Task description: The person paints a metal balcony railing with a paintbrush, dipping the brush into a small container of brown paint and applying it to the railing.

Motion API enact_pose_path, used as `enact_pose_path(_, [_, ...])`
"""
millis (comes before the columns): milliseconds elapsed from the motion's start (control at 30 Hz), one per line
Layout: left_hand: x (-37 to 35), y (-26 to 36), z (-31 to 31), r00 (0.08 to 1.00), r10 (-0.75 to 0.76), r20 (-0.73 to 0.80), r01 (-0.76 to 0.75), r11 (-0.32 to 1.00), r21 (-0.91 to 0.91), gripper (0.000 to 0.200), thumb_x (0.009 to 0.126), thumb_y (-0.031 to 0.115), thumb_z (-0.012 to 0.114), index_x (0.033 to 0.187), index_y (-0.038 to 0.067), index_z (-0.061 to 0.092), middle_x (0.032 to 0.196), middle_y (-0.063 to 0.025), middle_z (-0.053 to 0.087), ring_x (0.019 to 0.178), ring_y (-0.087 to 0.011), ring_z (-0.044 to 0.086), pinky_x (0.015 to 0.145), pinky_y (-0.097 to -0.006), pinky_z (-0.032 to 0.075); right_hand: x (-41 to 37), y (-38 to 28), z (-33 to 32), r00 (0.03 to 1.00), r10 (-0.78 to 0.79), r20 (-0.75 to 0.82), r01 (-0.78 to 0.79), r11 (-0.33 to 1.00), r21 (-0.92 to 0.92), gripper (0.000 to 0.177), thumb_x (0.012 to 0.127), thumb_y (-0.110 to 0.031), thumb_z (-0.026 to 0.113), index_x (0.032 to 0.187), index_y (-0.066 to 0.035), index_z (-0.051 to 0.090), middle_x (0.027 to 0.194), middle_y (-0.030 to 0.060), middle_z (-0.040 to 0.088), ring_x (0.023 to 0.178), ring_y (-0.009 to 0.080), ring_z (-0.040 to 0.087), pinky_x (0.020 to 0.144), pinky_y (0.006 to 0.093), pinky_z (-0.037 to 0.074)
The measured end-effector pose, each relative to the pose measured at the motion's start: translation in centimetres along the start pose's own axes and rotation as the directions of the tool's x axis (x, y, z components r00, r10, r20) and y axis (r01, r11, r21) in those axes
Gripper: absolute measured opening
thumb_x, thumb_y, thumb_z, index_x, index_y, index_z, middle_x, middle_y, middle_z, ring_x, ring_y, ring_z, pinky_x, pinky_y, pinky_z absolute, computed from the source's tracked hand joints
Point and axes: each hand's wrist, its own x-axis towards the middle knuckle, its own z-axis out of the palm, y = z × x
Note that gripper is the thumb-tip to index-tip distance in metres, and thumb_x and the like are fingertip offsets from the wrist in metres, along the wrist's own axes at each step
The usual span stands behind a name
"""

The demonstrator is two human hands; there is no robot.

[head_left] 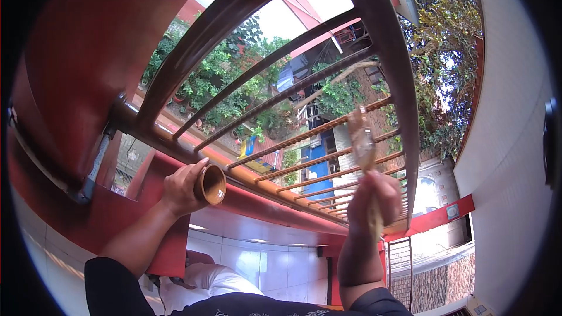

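Observation:
A small round brown cup (214, 185) is in my left hand (182, 187), its mouth tilted toward me and a shiny brown liquid inside. My left fingers wrap round its far side, close to the lower rail of the metal grille (281, 192). Raised at the right, my right hand (376, 199) is closed round the handle of a paintbrush (363, 143), slightly blurred by motion. The wet-looking brush head points up and overlaps the grille's bars in this view. Some bars are glossy dark brown, while others, ribbed, look lighter orange-brown.
A red wall (88, 52) rises at the left, and a red ledge (252, 203) runs below the grille. Green plants (211, 73) and a blue door (316, 167) show beyond the bars. White cloth (219, 278) lies below, over shiny floor tiles (275, 263).

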Motion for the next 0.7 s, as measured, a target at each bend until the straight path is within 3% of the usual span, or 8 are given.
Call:
enact_pose_path(133, [0.0,-0.2,0.1,1.0,-0.007,-0.008,0.007,1.0,0.002,0.083,0.069,0.033,0.087,0.14,0.012,0.048,0.098,-0.0118,0.069,0.084,-0.032,0.071,0.068,-0.0433,0.059,-4.7,-1.4,2.0,0.868,-0.236,0.437,0.121,0.954,0.273,0.011,0.082,0.0,0.074,0.088,-0.006,0.067,0.073,0.0051,0.064,0.059,0.0181,0.062,0.048,0.03,0.044])
enact_pose_path(233, [-0.1,-0.4,0.2,1.0,0.004,-0.004,-0.004,1.0,0.002,0.084,0.069,0.033,0.087,0.14,0.011,0.047,0.099,-0.0118,0.069,0.084,-0.0323,0.071,0.069,-0.0436,0.059,-4.7,-0.3,1.6,0.902,-0.173,0.395,0.04,0.945,0.323,0.01,0.083,0.004,0.072,0.085,-0.006,0.068,0.074,0.0058,0.065,0.06,0.016,0.063,0.048,0.0295,0.044])
enact_pose_path(300, [-0.2,-0.4,0.2,1.0,-0.007,0.02,0.007,1.0,0.008,0.085,0.069,0.033,0.087,0.141,0.011,0.047,0.101,-0.0119,0.069,0.085,-0.0326,0.071,0.069,-0.0436,0.059,-3.2,0.5,0.8,0.989,-0.017,0.146,-0.01,0.983,0.183,0.012,0.086,0.006,0.069,0.08,-0.003,0.064,0.076,0.0069,0.066,0.064,0.0166,0.063,0.052,0.0293,0.048])
enact_pose_path(400, [0.0,-0.4,0.1,1.0,0.001,0.009,-0.001,1.0,0.003,0.088,0.068,0.034,0.088,0.142,0.011,0.046,0.104,-0.0121,0.069,0.087,-0.0327,0.07,0.07,-0.0434,0.06,-3.1,1.3,-0.2,0.997,-0.059,-0.058,0.056,0.997,-0.059,0.009,0.085,0.002,0.071,0.086,-0.004,0.064,0.075,0.0053,0.064,0.063,0.0201,0.063,0.053,0.0305,0.049])
enact_pose_path(500, [-0.2,-0.4,0.2,1.0,-0.005,0.015,0.005,1.0,0.004,0.088,0.068,0.035,0.088,0.142,0.011,0.046,0.105,-0.012,0.069,0.088,-0.0325,0.07,0.07,-0.0433,0.059,-4.7,-0.5,1.8,0.875,-0.234,0.424,0.166,0.967,0.192,0.011,0.084,-0.002,0.074,0.087,-0.008,0.065,0.073,0.0031,0.061,0.062,0.0183,0.062,0.053,0.0311,0.048])
enact_pose_path(533, [-0.1,-0.4,0.2,1.0,-0.004,0.009,0.004,1.0,0.007,0.087,0.069,0.035,0.088,0.141,0.011,0.046,0.104,-0.0118,0.069,0.088,-0.0324,0.07,0.07,-0.0433,0.059,-4.6,-1.1,1.7,0.85,-0.214,0.481,0.105,0.964,0.244,0.013,0.082,-0.002,0.075,0.088,-0.007,0.065,0.074,0.0033,0.063,0.06,0.0161,0.062,0.052,0.0302,0.048])
enact_pose_path(633, [-0.2,-0.4,0.1,1.0,-0.023,0.019,0.022,1.0,0.018,0.088,0.068,0.035,0.088,0.141,0.011,0.046,0.103,-0.0113,0.069,0.087,-0.032,0.07,0.07,-0.043,0.059,-4.7,-1.1,1.9,0.986,-0.03,0.166,-0.024,0.948,0.318,0.013,0.083,0.003,0.073,0.088,-0.005,0.065,0.071,0.0046,0.062,0.054,0.0172,0.059,0.049,0.0297,0.047])
enact_pose_path(700, [-0.3,-0.4,0.3,0.999,-0.026,0.024,0.025,0.999,0.019,0.089,0.068,0.036,0.089,0.142,0.011,0.046,0.102,-0.011,0.069,0.087,-0.0317,0.071,0.07,-0.0428,0.06,-4.6,-0.5,1.6,0.971,0.201,0.132,-0.227,0.947,0.226,0.007,0.091,0.001,0.067,0.093,-0.003,0.061,0.067,0.0072,0.063,0.056,0.0169,0.059,0.054,0.0296,0.048])
